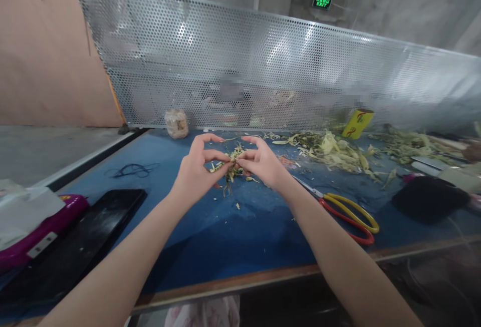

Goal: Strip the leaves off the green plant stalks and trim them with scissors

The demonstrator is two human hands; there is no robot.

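Note:
Both hands meet over the middle of the blue tabletop (pixel 180 247). The thumb and a finger of my left hand (pixel 197 169) are pinched together, and my right hand (pixel 263 161) pinches right against them. A thin, greenish plant strand (pixel 233 138) arches between the two raised index fingers, its ends running into the grips. What exactly lies between the fingertips is too small to make out. Below and behind the fingers is a small heap of shredded plant bits (pixel 228 187). Scissors (pixel 338 207) with one red and one yellow handle lie beside my right forearm, which partly covers them.
A perforated metal screen (pixel 225 56) closes off the back. Pale plant strips (pixel 330 149) and a yellow box (pixel 357 123) lie to the right. Leftward are a wrapped roll (pixel 176 123), dark cord (pixel 131 170), a black phone-like slab (pixel 93 237) and a purple tissue holder (pixel 45 237).

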